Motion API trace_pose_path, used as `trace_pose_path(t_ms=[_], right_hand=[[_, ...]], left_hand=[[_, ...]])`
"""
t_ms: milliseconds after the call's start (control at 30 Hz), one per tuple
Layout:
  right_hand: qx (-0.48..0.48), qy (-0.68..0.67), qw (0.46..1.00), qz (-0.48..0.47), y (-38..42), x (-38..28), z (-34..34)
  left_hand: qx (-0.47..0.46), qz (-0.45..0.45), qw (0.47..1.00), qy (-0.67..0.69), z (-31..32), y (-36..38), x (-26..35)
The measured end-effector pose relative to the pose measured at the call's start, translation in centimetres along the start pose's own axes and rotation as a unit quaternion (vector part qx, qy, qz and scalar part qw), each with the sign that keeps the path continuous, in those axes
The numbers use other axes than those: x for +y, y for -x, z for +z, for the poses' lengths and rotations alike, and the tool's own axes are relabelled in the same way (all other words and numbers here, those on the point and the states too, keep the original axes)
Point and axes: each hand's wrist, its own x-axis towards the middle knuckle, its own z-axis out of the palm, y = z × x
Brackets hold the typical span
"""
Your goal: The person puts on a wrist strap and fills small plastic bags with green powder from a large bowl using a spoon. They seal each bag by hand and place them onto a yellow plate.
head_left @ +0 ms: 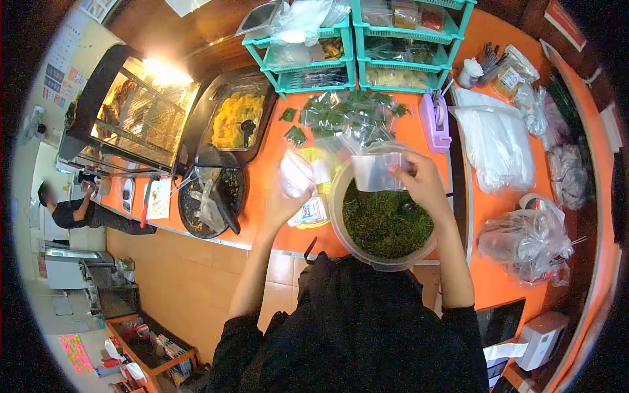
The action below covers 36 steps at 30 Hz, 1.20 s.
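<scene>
My right hand [422, 185] pinches a small clear plastic bag [377, 173] by its right side, over a round tub [336, 208] of chopped dark green herbs [386, 223]. To the left, my left hand [285, 204] is closed on a whitish clear plastic bundle [296, 173], blurred, perhaps more bags. Below that hand is a yellow basket [313, 223] holding small packs, one with a blue and red label [310, 211]. Beyond the tub lie several small bags of green herbs [357, 112] in a heap.
Teal shelf racks [357, 65] stand at the back. A purple sealer-like device [435, 122] is right of the herb bags. On the left are a black pan [206, 196], a tray of yellow food [239, 118] and a lit display case [141, 108]. A person [72, 211] stands far left.
</scene>
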Motion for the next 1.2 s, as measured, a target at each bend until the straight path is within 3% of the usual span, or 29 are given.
trace_pose_path(t_ms=[33, 67, 100, 167, 300, 367, 500, 567, 600, 633, 667, 733, 867, 933, 1000, 1067, 1100, 1167, 1200], right_hand=[[-0.044, 0.123, 0.991, 0.025, -0.7, 0.0, 0.3], [-0.088, 0.244, 0.964, 0.050, -1.0, 0.3, 0.6], [-0.085, 0.244, 0.965, 0.050, -1.1, 2.2, 1.2], [-0.065, 0.362, 0.921, -0.125, -1.6, 5.0, 2.6], [0.004, 0.345, 0.930, -0.128, -0.5, 3.4, 3.1], [-0.003, 0.403, 0.914, -0.056, -0.6, 2.8, 3.0], [0.002, 0.408, 0.911, -0.064, -0.5, 1.8, 1.9], [0.033, 0.379, 0.922, -0.072, -0.1, 0.1, 1.4], [0.031, 0.380, 0.922, -0.075, 0.2, -0.6, 1.3], [0.006, 0.333, 0.940, -0.066, 0.5, -1.4, 1.2], [-0.019, 0.286, 0.956, -0.056, 0.9, -2.3, 1.0], [-0.030, 0.270, 0.960, -0.071, 1.6, -5.3, 1.4], [-0.062, 0.162, 0.982, -0.075, 2.5, -6.0, 1.4], [-0.092, 0.138, 0.985, -0.053, 3.5, -4.6, 0.6], [-0.124, 0.113, 0.985, -0.027, 4.1, -4.0, 0.3], [-0.157, 0.082, 0.984, 0.018, 4.6, -4.0, 0.2], [-0.158, 0.082, 0.984, 0.018, 4.7, -3.9, 0.3], [-0.118, 0.055, 0.990, 0.049, 4.8, -3.7, 0.4], [-0.117, 0.055, 0.990, 0.049, 4.8, -3.8, 0.6]], left_hand=[[0.018, -0.059, 0.998, 0.030, 0.5, 0.3, -1.7], [0.017, -0.057, 0.998, 0.030, 1.4, 0.8, -4.5], [-0.019, -0.078, 0.996, 0.051, 2.6, 1.3, -7.6], [-0.053, -0.094, 0.991, 0.073, 3.5, 1.6, -9.2], [-0.097, -0.124, 0.983, -0.096, 5.3, 3.4, -11.7], [-0.132, -0.133, 0.964, -0.186, 6.0, 3.7, -12.5], [-0.063, -0.137, 0.950, -0.275, 6.8, 2.5, -9.5], [0.025, -0.022, 0.969, -0.243, 7.1, 0.7, -7.9], [0.028, -0.024, 0.969, -0.243, 6.8, -0.6, -6.1], [-0.006, 0.013, 0.998, -0.060, 6.0, -2.2, -3.3], [-0.040, 0.050, 0.990, 0.127, 5.1, -3.5, 0.0], [-0.125, 0.092, 0.967, 0.203, 2.6, -4.8, 8.3], [-0.159, 0.067, 0.957, 0.235, 5.2, -3.2, 10.0], [-0.093, 0.100, 0.959, 0.248, 5.8, -2.7, 9.8], [-0.105, 0.111, 0.958, 0.243, 6.1, -2.5, 9.7], [-0.018, 0.216, 0.966, 0.143, 6.4, -2.2, 10.5], [-0.018, 0.216, 0.966, 0.142, 6.4, -2.1, 11.6], [0.114, 0.107, 0.979, 0.128, 6.4, -1.4, 14.0], [0.114, 0.108, 0.979, 0.129, 6.4, -1.0, 13.8]])
